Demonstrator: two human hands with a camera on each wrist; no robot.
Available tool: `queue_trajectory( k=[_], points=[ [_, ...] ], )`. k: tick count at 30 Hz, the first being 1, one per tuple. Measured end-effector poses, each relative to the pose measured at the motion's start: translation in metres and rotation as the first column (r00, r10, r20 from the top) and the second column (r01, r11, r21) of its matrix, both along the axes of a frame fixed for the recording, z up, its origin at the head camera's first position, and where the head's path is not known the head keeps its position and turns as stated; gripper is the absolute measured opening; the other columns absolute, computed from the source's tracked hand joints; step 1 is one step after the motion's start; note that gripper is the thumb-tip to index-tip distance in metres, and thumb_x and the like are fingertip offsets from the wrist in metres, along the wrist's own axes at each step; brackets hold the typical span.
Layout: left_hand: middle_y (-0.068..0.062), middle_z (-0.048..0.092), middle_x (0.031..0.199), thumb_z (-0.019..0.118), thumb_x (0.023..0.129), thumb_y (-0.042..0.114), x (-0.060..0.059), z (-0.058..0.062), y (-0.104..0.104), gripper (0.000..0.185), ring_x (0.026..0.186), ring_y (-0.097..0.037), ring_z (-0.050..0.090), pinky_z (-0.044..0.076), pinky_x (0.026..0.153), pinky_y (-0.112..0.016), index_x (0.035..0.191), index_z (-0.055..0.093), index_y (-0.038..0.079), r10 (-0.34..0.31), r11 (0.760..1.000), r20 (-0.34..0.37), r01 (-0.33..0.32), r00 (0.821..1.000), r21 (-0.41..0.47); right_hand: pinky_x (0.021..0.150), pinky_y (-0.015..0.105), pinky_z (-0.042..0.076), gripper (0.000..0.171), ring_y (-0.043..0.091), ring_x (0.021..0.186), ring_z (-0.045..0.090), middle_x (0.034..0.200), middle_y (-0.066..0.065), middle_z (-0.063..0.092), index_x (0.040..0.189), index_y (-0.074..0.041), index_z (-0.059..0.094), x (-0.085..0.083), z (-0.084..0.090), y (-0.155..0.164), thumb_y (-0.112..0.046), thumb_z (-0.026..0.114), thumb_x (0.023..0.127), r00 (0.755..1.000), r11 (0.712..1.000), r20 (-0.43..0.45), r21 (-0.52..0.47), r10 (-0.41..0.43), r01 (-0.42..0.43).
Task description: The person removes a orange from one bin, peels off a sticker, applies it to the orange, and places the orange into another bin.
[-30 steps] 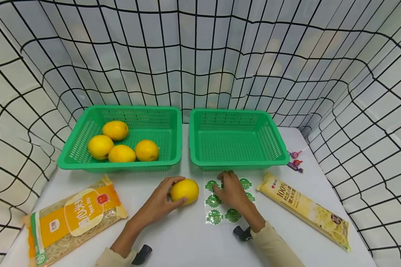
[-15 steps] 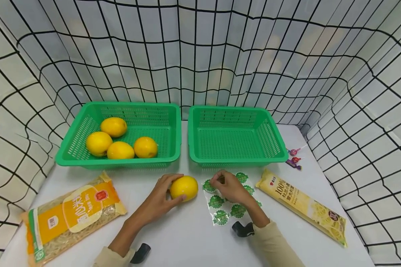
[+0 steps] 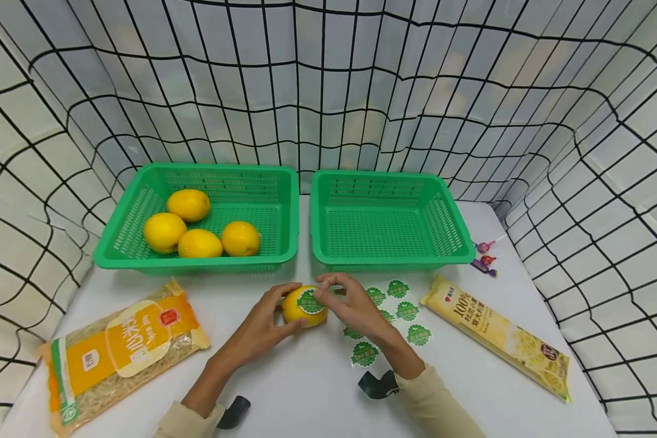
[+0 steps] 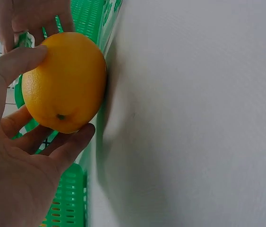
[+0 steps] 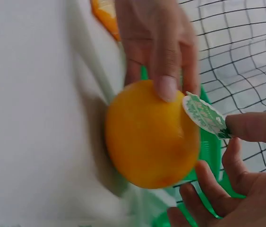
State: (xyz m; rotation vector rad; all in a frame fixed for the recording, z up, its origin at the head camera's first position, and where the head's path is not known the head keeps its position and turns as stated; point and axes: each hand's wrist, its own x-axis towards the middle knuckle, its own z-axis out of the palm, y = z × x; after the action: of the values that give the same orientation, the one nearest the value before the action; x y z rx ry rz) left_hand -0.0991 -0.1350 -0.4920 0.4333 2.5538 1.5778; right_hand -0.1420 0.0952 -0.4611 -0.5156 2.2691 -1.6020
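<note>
Lying on the table is an orange (image 3: 291, 309), its stem end showing in the left wrist view. My left hand (image 3: 261, 323) holds it from the left, thumb on the near side and fingers round the far side. A green-and-white scalloped sticker (image 5: 207, 116) is pinched at its edge by my right hand (image 3: 361, 311). In the right wrist view the sticker stands tilted, one edge right at the orange's skin beside the left thumb. My right hand's other fingers are spread near the fruit. Under the right forearm lies a sheet of similar green stickers (image 3: 407, 311), partly hidden.
Behind the hands stand a green basket (image 3: 197, 263) with several oranges (image 3: 165, 232) at left and a bare green basket (image 3: 389, 260) at right. A grain bag (image 3: 126, 356) lies left, a yellow pasta packet (image 3: 495, 334) right, wrapped candies (image 3: 485, 260) beyond. Black netting surrounds the table.
My right hand has lifted a sticker off the sheet and carried it left to the orange. The sheet shifted and turned slightly. My left hand keeps its hold on the orange.
</note>
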Motion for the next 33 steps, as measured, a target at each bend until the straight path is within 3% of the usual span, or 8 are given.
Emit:
queue_trajectory(
  k=[8, 13, 17, 21, 27, 30, 31, 33],
  points=[
    [-0.015, 0.051, 0.156, 0.081, 0.097, 0.019, -0.003, -0.001, 0.001, 0.068, 0.145, -0.036, 0.047, 0.042, 0.116, -0.059, 0.155, 0.049, 0.009, -0.014, 1.000, -0.018, 0.013, 1.000, -0.013, 0.112, 0.060, 0.045, 0.018, 0.038, 0.132, 0.057, 0.138, 0.019, 0.063, 0.098, -0.005, 0.063, 0.000, -0.020, -0.017, -0.021, 0.067, 0.104, 0.990, 0.993, -0.075, -0.017, -0.115, 0.114],
    [-0.014, 0.048, 0.159, 0.080, 0.098, 0.028, -0.002, 0.000, 0.003, 0.071, 0.146, -0.036, 0.044, 0.040, 0.117, -0.060, 0.157, 0.047, 0.009, -0.016, 1.000, 0.024, 0.016, 1.000, 0.006, 0.109, 0.059, 0.046, 0.017, 0.037, 0.129, 0.059, 0.132, 0.021, 0.064, 0.104, -0.004, 0.059, 0.005, -0.029, -0.018, -0.018, 0.070, 0.103, 0.961, 0.989, -0.234, -0.017, -0.148, 0.148],
    [-0.012, 0.052, 0.156, 0.073, 0.103, 0.033, -0.002, -0.002, 0.005, 0.061, 0.141, -0.033, 0.051, 0.047, 0.110, -0.055, 0.154, 0.049, 0.009, 0.031, 0.998, 0.008, -0.031, 0.999, 0.053, 0.108, 0.054, 0.049, 0.019, 0.032, 0.128, 0.060, 0.129, 0.016, 0.066, 0.112, -0.006, 0.063, 0.009, -0.035, -0.018, -0.016, 0.074, 0.101, 0.887, 0.983, -0.436, 0.030, -0.150, 0.181],
    [-0.011, 0.061, 0.146, 0.068, 0.106, 0.026, -0.003, -0.006, 0.007, 0.038, 0.133, -0.031, 0.058, 0.055, 0.101, -0.047, 0.139, 0.059, 0.010, 0.106, 0.988, -0.034, -0.102, 0.994, 0.112, 0.107, 0.047, 0.051, 0.019, 0.025, 0.130, 0.059, 0.135, 0.008, 0.068, 0.116, -0.012, 0.077, 0.009, -0.039, -0.015, -0.022, 0.077, 0.100, 0.808, 0.975, -0.581, 0.108, -0.099, 0.197],
    [-0.008, 0.063, 0.147, 0.071, 0.104, 0.028, 0.001, -0.005, 0.009, 0.021, 0.136, -0.031, 0.058, 0.052, 0.109, -0.053, 0.119, 0.071, 0.012, 0.189, 0.956, 0.084, -0.203, 0.978, 0.212, 0.100, 0.044, 0.056, 0.034, 0.024, 0.128, 0.062, 0.139, 0.009, 0.071, 0.129, -0.018, 0.079, 0.010, -0.045, -0.005, -0.023, 0.081, 0.096, 0.717, 0.968, -0.697, 0.167, -0.019, 0.187],
    [-0.008, 0.064, 0.147, 0.072, 0.104, 0.028, 0.000, -0.005, 0.012, 0.024, 0.138, -0.030, 0.057, 0.048, 0.113, -0.054, 0.118, 0.073, 0.009, 0.220, 0.934, 0.159, -0.255, 0.962, 0.250, 0.099, 0.043, 0.057, 0.036, 0.025, 0.128, 0.063, 0.139, 0.010, 0.071, 0.132, -0.019, 0.076, 0.010, -0.047, -0.002, -0.025, 0.080, 0.097, 0.725, 0.967, -0.689, 0.176, -0.011, 0.182],
    [-0.007, 0.064, 0.147, 0.072, 0.104, 0.028, 0.000, -0.004, 0.013, 0.025, 0.138, -0.029, 0.057, 0.046, 0.115, -0.051, 0.118, 0.073, 0.007, 0.231, 0.927, 0.184, -0.273, 0.955, 0.256, 0.100, 0.045, 0.057, 0.035, 0.026, 0.129, 0.063, 0.139, 0.010, 0.070, 0.133, -0.018, 0.076, 0.011, -0.046, -0.002, -0.025, 0.078, 0.099, 0.747, 0.970, -0.664, 0.174, -0.012, 0.170],
    [-0.006, 0.064, 0.147, 0.072, 0.104, 0.028, -0.002, -0.004, 0.015, 0.027, 0.138, -0.025, 0.056, 0.044, 0.115, -0.044, 0.120, 0.073, 0.006, 0.250, 0.916, 0.240, -0.310, 0.938, 0.257, 0.103, 0.047, 0.056, 0.031, 0.027, 0.132, 0.063, 0.141, 0.011, 0.069, 0.132, -0.017, 0.076, 0.010, -0.044, -0.002, -0.026, 0.074, 0.102, 0.834, 0.982, -0.551, 0.137, -0.034, 0.131]
  ],
)
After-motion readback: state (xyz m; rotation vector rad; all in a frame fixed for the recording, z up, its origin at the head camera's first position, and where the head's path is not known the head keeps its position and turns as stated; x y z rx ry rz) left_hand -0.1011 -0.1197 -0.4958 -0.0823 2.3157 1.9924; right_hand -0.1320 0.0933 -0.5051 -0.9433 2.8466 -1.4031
